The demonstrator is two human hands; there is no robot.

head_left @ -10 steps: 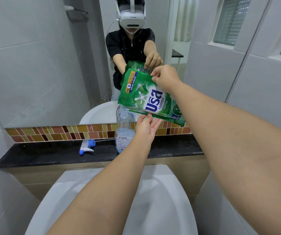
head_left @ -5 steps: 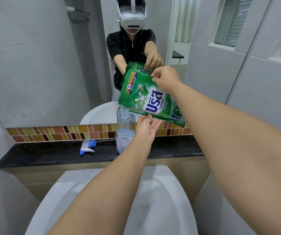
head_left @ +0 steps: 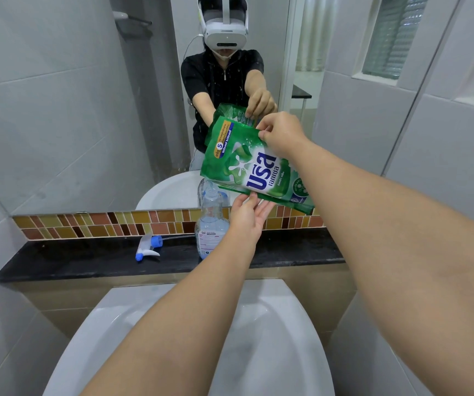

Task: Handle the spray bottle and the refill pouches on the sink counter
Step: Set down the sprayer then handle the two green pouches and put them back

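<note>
A green refill pouch point(head_left: 254, 170) is held tilted at the centre of the frame, its lower corner over the neck of an uncapped clear spray bottle point(head_left: 211, 224) standing on the dark counter point(head_left: 87, 260). The right hand point(head_left: 281, 132) pinches the pouch's upper edge; the left hand point(head_left: 247, 217) supports it from beneath with fingers spread. Over the last second little has shifted: the pouch keeps its tilt, suggesting pouring is under way or about to start. The spray head point(head_left: 147, 248) lies at centre left on the counter, apart from the bottle.
</note>
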